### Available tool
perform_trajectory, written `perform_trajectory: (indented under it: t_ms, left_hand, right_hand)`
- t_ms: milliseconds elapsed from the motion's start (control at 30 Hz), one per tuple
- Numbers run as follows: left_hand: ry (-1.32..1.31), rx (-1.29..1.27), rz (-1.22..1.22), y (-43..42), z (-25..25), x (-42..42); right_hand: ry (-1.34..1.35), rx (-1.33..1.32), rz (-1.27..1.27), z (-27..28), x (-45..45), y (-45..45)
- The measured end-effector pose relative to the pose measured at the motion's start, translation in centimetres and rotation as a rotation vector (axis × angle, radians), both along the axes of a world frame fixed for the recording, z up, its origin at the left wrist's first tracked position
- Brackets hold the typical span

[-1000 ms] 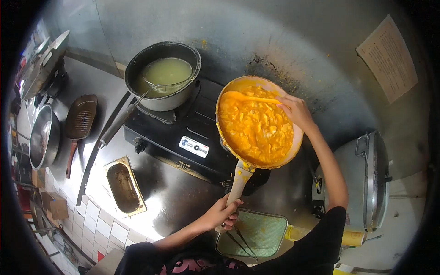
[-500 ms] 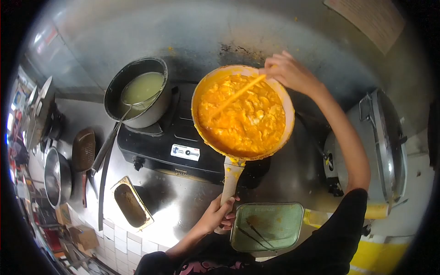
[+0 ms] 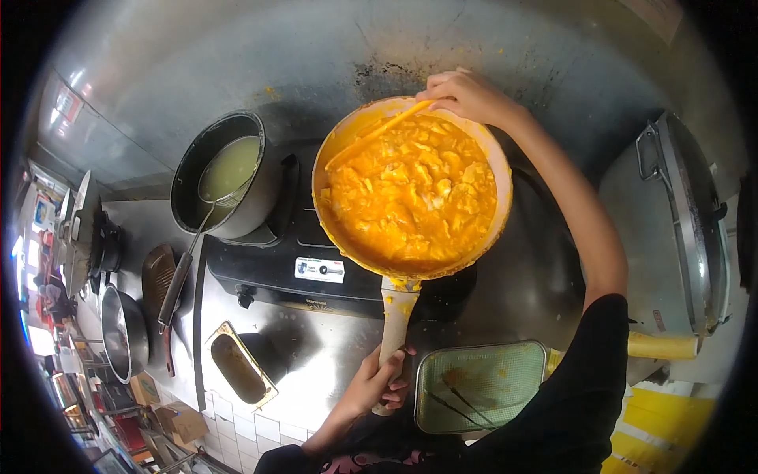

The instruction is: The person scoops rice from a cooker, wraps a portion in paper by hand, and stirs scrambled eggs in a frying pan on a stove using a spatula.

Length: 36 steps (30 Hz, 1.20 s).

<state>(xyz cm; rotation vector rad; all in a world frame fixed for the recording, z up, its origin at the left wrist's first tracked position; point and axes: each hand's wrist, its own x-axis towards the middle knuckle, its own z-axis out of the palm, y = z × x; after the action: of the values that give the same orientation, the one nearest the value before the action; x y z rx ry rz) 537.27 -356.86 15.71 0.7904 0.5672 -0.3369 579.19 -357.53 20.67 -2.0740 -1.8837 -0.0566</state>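
My left hand (image 3: 382,384) is wrapped round the pale handle of a frying pan (image 3: 401,304). Orange scrambled egg (image 3: 414,193) fills the pan, glossy and lumpy, with some smeared up the inner wall. Over the pan's far right rim, my right hand (image 3: 466,96) grips a yellow-orange stick-like utensil (image 3: 379,136). It slants down to the left, and its lower end rests in the egg by the left wall; whether it is a spatula or chopsticks I cannot tell. Under the pan is a black gas stove (image 3: 276,278).
At left on the stove stands a dark pot (image 3: 189,170) of pale liquid with a whisk (image 3: 189,253) in it. A rectangular metal tin (image 3: 239,367) and a green mesh-lined tray (image 3: 482,387) lie in front. A large lidded pot (image 3: 655,213) stands at right.
My right hand has moved left along the far rim, taking the utensil toward the pan's upper left wall. My left hand keeps its hold on the handle. The view has shifted slightly.
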Motion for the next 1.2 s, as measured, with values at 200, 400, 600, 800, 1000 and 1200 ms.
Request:
perform_trajectory:
  t_ms: [200,400,600,800,1000,1200]
  left_hand:
    - [0.065,0.076,-0.034,0.1,1.1,0.5]
    - [0.051,0.064,-0.031,0.0,0.8,0.4]
    - [0.042,0.02,-0.021,0.0,0.5,0.2]
    - [0.053,0.041,-0.021,0.0,1.0,0.5]
    - [0.057,0.122,-0.023,-0.1,0.4,0.3]
    - [0.035,0.017,-0.007,0.0,0.6,0.4]
  right_hand:
    - [-0.096,0.099,0.232,-0.6,-1.0,1.4]
    - [-0.094,0.087,0.249,-0.6,-1.2,1.8]
    - [0.137,-0.065,0.165,-0.1,-0.2,1.4]
    - [0.018,-0.139,0.209,1.5,-1.4,1.5]
    - [-0.102,-0.051,0.369,2.1,-2.3,2.6]
    - [-0.091,0.006,0.4,1.7,-3.0,2.8]
